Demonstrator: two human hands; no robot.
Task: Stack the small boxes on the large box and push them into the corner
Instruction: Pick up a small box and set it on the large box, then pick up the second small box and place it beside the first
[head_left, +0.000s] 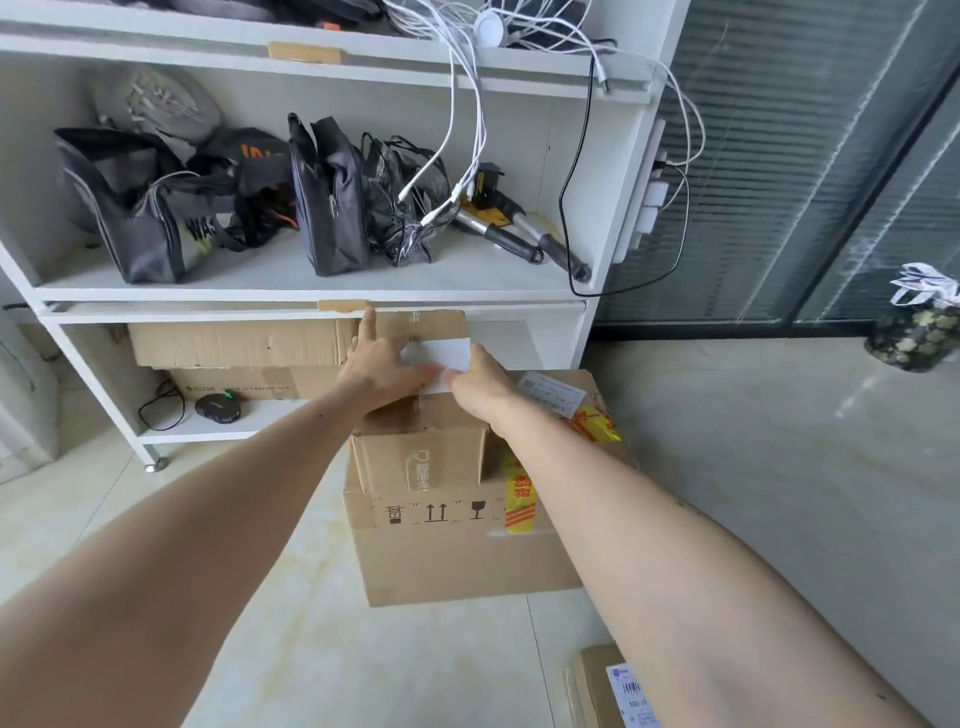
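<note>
Nearest the camera, a cardboard box (608, 686) with a white label lies on the floor, well short of the large box (462, 551); it may still need stacking. The large box stands on the tiles in front of the white shelf unit (311, 306). On its left part sits a small box (421, 452), with another small box (415, 332) apparently on top. The left hand (384, 371) lies flat against that upper box, fingers spread, pressing rather than clenching. The right hand (480, 384) rests on it beside a white label; I cannot tell whether it grips. All the boxes are closed, contents hidden.

Risk: the stack sits off-centre, so a push applied high could slide or tip the small boxes. Beyond, the shelf holds dark bags (156, 218), and the unit's lowest shelf more cartons (234, 343).
</note>
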